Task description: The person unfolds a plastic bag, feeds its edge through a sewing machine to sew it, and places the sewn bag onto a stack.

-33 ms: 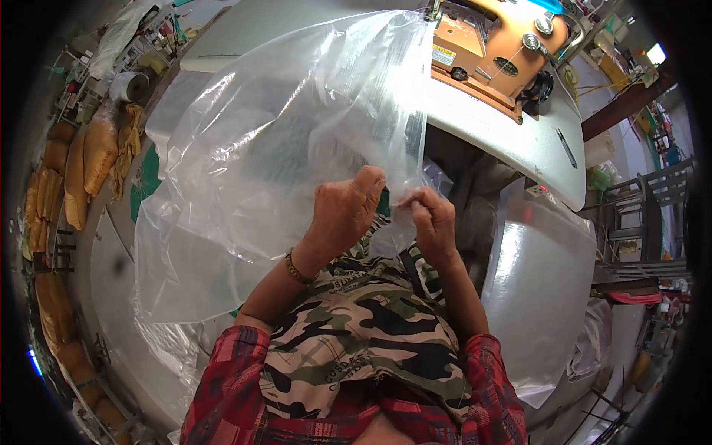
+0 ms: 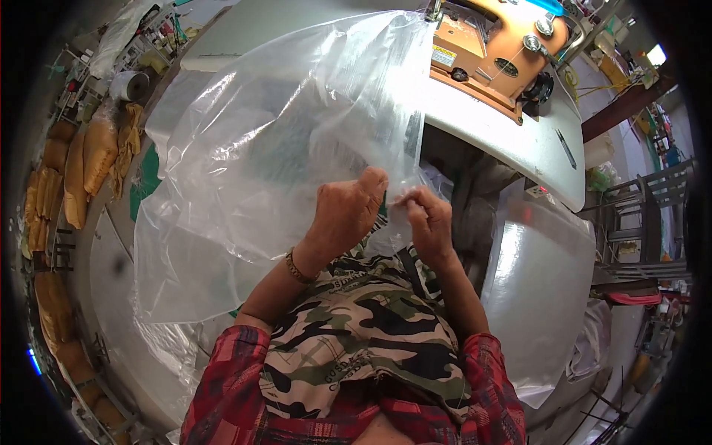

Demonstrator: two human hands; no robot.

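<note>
A large sheet of clear plastic film (image 2: 245, 148) spreads across the table on the left and hangs down toward my lap. Its upper corner runs under the head of an orange sewing machine (image 2: 493, 52). My left hand (image 2: 348, 211) is closed on the film near its right edge, with the fingertips turned away and partly hidden. Close beside it, my right hand (image 2: 429, 222) pinches the same film between thumb and curled fingers. A loose flap of film (image 2: 389, 241) hangs below the two hands, over my camouflage apron (image 2: 356, 319).
Tweezers (image 2: 566, 148) lie on the white table top (image 2: 512, 133), right of the machine. A stack of glossy clear sheets (image 2: 541, 297) drapes at my right, near a metal rack (image 2: 645, 215). Brown filled bags (image 2: 96, 163) line the far left beside a white roll (image 2: 130, 87).
Both hands have shifted very slightly; the right hand is a little farther left, closer to the left hand. Each keeps its hold on the film.
</note>
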